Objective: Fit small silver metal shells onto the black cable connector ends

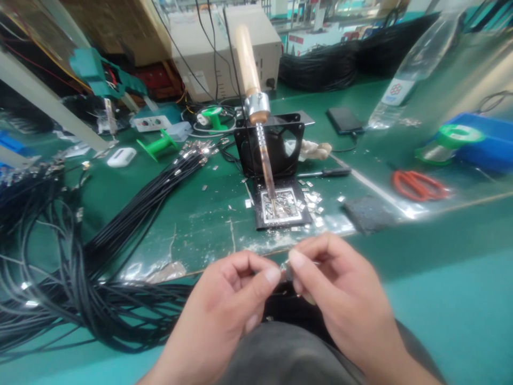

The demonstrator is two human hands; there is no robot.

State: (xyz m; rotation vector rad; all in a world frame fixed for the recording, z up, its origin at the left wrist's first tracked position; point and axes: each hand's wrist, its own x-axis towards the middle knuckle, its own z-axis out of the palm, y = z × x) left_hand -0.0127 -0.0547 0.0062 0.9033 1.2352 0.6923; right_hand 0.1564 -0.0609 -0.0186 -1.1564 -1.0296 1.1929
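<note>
My left hand [236, 291] and my right hand [340, 289] meet over my lap, just in front of the bench edge. Both are closed in a pinch, fingertips nearly touching. A small silvery metal piece [285, 266] shows at the right thumb and fingertips. What the left fingers pinch is blurred and mostly covered by them. Beyond the hands, a wooden-handled soldering iron [249, 69] points down, its tip over a white-rimmed tray [262, 208] of small metal bits. To the left, a bundle of black cables [148, 208] with metal ends spreads over the bench.
Loose metal connectors [312, 200] lie beside the tray. Behind it stands a black fan frame [294, 144]. A screwdriver [332, 172], a dark block [368, 214], orange-handled scissors [419, 185], a green solder spool [449, 141] and a plastic bottle [419, 64] sit to the right.
</note>
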